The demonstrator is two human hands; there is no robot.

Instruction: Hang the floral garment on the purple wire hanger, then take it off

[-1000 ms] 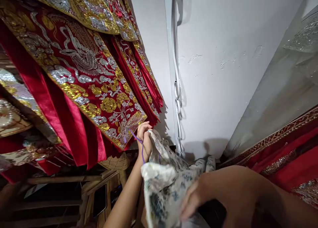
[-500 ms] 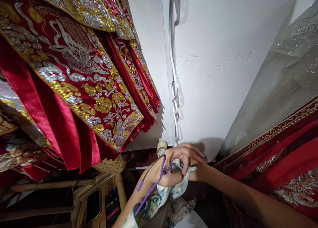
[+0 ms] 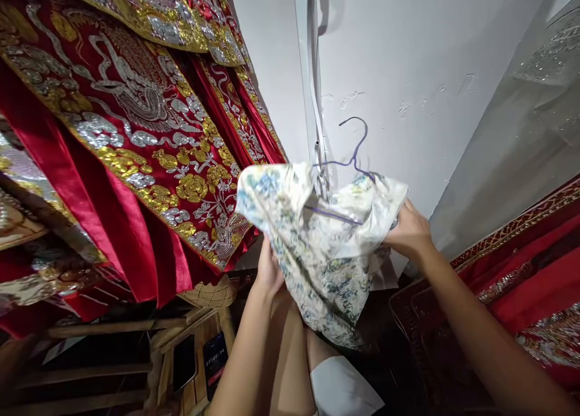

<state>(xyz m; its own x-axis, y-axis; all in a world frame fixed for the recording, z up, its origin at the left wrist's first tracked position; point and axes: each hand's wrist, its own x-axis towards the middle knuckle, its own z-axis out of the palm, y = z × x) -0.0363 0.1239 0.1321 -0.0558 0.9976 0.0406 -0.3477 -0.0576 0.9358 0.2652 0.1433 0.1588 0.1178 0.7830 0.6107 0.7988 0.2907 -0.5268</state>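
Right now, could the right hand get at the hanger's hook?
Probably yes. The right hand grips the floral garment at its edge, just below and beside the purple hook, which stands bare against the white wall with nothing in front. It would have to let go of the cloth first.

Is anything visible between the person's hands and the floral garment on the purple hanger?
Nothing visible does. The left hand grips the floral garment at its lower left, the right hand holds its right edge, and the purple hanger pokes out on top.
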